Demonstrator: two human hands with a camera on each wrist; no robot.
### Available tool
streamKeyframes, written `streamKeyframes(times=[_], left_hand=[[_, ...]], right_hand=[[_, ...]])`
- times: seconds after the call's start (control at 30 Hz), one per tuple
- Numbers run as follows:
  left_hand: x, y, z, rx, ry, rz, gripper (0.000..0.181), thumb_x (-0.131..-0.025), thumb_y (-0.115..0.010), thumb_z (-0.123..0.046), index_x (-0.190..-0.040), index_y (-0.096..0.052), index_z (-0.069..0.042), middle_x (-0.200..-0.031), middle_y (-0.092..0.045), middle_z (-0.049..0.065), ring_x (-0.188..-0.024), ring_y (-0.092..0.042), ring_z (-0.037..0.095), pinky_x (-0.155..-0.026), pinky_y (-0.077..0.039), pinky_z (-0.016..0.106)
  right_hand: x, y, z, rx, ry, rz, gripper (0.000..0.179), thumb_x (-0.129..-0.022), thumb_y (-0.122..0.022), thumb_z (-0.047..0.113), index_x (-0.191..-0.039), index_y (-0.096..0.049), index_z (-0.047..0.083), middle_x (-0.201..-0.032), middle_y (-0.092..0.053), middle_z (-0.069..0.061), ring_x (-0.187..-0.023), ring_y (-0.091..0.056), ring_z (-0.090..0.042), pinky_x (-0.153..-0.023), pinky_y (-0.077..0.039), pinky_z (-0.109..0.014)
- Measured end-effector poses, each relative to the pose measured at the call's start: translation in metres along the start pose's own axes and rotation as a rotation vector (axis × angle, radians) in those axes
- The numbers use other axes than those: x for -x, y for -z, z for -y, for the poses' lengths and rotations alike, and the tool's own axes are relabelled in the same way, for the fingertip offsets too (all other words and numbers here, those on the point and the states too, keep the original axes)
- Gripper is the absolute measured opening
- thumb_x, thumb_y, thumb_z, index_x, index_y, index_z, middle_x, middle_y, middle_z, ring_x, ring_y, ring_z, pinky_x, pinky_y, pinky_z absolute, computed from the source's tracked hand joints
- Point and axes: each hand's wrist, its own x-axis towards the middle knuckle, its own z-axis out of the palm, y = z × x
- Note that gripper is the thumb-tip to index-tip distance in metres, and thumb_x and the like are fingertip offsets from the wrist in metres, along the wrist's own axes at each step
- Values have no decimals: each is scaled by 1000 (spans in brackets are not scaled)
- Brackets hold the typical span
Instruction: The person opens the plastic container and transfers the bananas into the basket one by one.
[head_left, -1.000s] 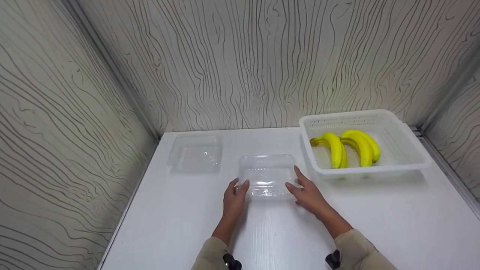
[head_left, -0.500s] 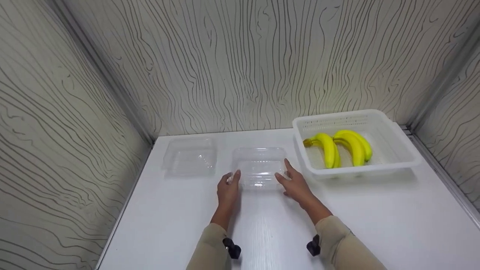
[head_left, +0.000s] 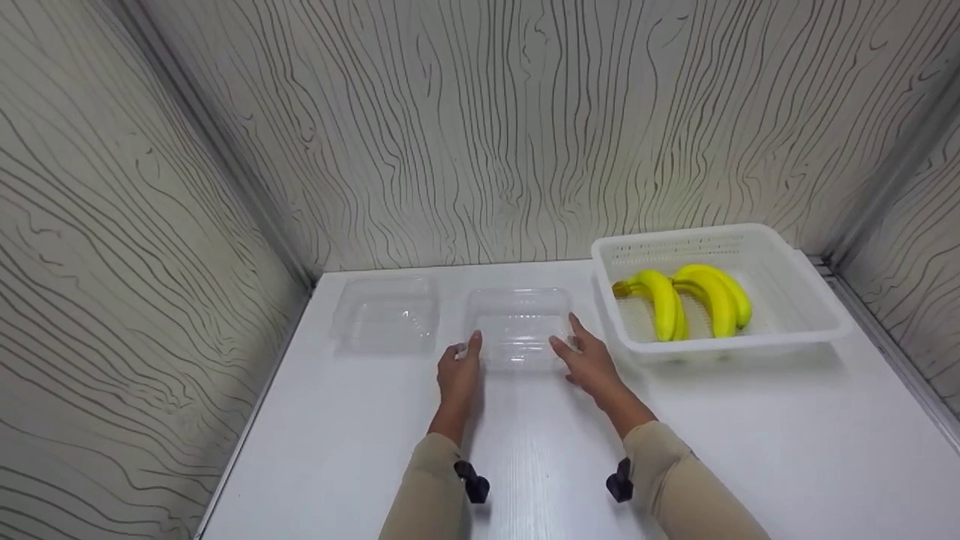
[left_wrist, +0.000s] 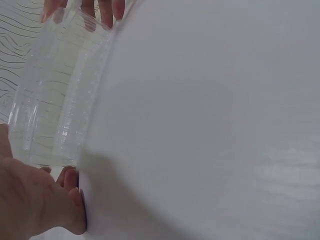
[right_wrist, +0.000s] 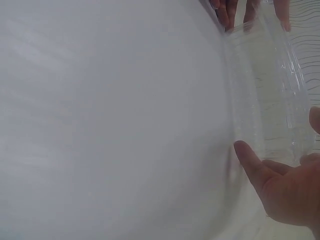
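A clear plastic container sits near the middle of the white table in the head view. My left hand holds its left side, thumb up along the near left edge. On the opposite side, my right hand holds it with the thumb by the near right edge and the other fingers along the wall. Both wrist views show the container between the two hands, its near wall down at the table top. To its left lies a second clear plastic container, apart from both hands.
A white plastic basket stands at the back right, with yellow bananas lying in its left part. Wood-patterned panels rise behind and beside the white table.
Both hands have moved the container away from me, toward the back of the table, so it now stands nearly level with the second container. The basket and bananas stay put.
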Motion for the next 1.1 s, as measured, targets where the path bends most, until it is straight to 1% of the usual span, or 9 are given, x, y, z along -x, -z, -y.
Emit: streamKeyframes(times=[0.17, 0.37, 0.47, 0.77, 0.83, 0.9, 0.97, 1.03, 1.1], left_hand=[[-3, 2, -2, -31, 56, 48, 93, -100, -51, -72, -157, -44, 1, -161, -49, 24, -154, -43, 45, -126, -36, 62], [-7, 1, -9, -77, 106, 68, 94, -100, -44, -77, -151, -49, 2, -148, -59, 22, -144, -54, 42, -121, -43, 61], [-6, 3, -12, -96, 120, 87, 98, -99, -42, -79, -153, -48, 2, -150, -58, 23, -145, -53, 43, -121, -44, 62], [-6, 12, -12, -76, 117, 117, 101, -100, -41, -79, -156, -44, 6, -152, -58, 23, -149, -50, 44, -122, -42, 62], [-6, 13, -12, -68, 116, 123, 103, -100, -40, -80, -157, -43, 6, -152, -58, 24, -150, -49, 45, -123, -42, 62], [-5, 14, -10, -64, 107, 118, 104, -100, -39, -81, -156, -44, 6, -153, -57, 24, -149, -49, 45, -123, -42, 61], [-2, 16, -8, -67, 86, 112, 105, -99, -34, -84, -151, -49, 6, -146, -61, 23, -143, -55, 42, -120, -46, 58], [3, 20, -5, -71, 68, 107, 106, -98, -27, -87, -141, -57, 5, -127, -66, 21, -124, -63, 37, -109, -52, 51], [12, 24, 0, -72, 57, 116, 107, -96, -21, -90, -131, -62, 2, -109, -64, 16, -104, -61, 30, -96, -51, 46]], right_hand=[[-1, -2, 0, -33, 10, -22, 83, -109, -57, 49, -174, -10, 28, -177, -20, -24, -163, -28, -44, -114, -53, -55], [1, -6, 4, -40, 16, -51, 83, -109, -56, 50, -174, -9, 29, -177, -20, -24, -161, -32, -44, -113, -54, -54], [2, -7, 3, -22, 14, -64, 83, -109, -55, 52, -174, -8, 30, -178, -20, -24, -161, -34, -43, -112, -55, -53], [2, -13, 7, 15, 31, -79, 81, -109, -55, 51, -174, -11, 28, -176, -26, -24, -159, -37, -43, -111, -56, -50], [2, -13, 9, 31, 38, -81, 81, -109, -54, 50, -174, -12, 26, -175, -27, -25, -159, -37, -43, -112, -55, -51], [2, -12, 11, 60, 59, -91, 81, -109, -55, 50, -174, -14, 23, -174, -29, -25, -160, -36, -43, -119, -49, -54], [4, -12, 11, 91, 87, -102, 82, -109, -55, 51, -173, -16, 20, -173, -32, -24, -159, -38, -43, -124, -43, -56], [8, -12, 8, 124, 102, -109, 85, -108, -55, 54, -173, -15, 17, -172, -34, -24, -158, -39, -43, -128, -36, -56], [15, -11, 5, 129, 103, -116, 88, -107, -55, 58, -173, -16, 15, -171, -37, -24, -158, -40, -42, -129, -35, -56]])
